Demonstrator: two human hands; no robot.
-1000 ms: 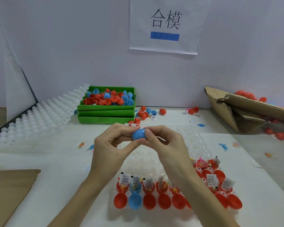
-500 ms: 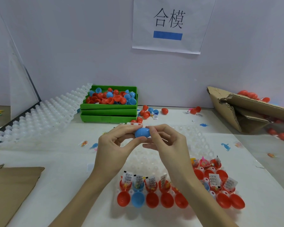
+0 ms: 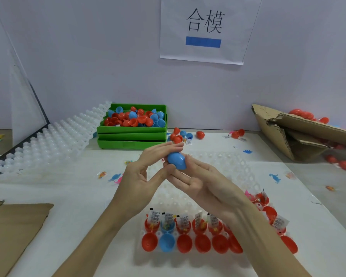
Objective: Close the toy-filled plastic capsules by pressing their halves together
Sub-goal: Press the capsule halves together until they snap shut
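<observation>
A blue capsule (image 3: 177,160), its halves joined, is held above the worktop (image 3: 68,196) between both hands, over the far part of a clear tray (image 3: 218,156). The left hand (image 3: 142,176) is raised on edge, its long fingers (image 3: 168,146) stretched over the top of the capsule and its thumb pressed against the underside, so the capsule is pinched there. The right hand (image 3: 204,182) is turned palm up with its fingers nearly straight, and the capsule is cradled at their tips rather than wrapped; whether it is actually gripped on that side cannot be told. At the near edge of the tray a row of open capsules (image 3: 188,234) is seated, mostly red with one blue, each lower half filled with a toy and a folded paper slip, the hinged upper half lying flat in front. More open red capsules (image 3: 272,214) are seen at the right end of the tray, partly hidden by the right forearm. A stack of green bins (image 3: 132,136) filled with loose red and blue halves is placed at the back by the wall, with a few loose capsules (image 3: 180,134) just beside it. A second clear tray (image 3: 48,140) is propped at the left, and a torn cardboard box (image 3: 300,132) lies at the right. A paper sign (image 3: 204,29) is fixed on the wall.
</observation>
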